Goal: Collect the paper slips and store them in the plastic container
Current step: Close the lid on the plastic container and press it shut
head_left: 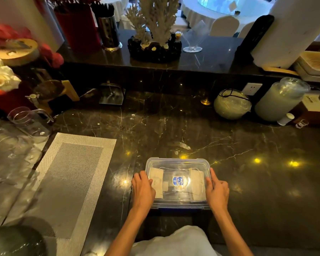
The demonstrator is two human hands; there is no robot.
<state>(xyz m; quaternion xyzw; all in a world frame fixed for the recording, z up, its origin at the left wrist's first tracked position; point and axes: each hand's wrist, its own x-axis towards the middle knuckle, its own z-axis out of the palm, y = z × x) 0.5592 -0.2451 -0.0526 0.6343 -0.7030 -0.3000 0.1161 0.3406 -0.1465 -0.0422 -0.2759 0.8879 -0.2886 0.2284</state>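
Observation:
A clear plastic container (177, 164) with a blue-trimmed lid sits on the dark marble counter close to me. Its lid is on, with a blue round label in the middle. White paper slips (156, 179) lie inside and show through the lid. My left hand (142, 191) presses on the container's left edge, fingers over the lid rim. My right hand (217, 191) rests flat against the right edge in the same way. Both hands hold the container's sides.
A grey woven placemat (70, 174) lies left of the container. Glass jugs and glasses (26, 122) crowd the far left. A round glass jar (232, 104) and a tall glass canister (281, 98) stand at the back right. A raised ledge carries a coral ornament (153, 34).

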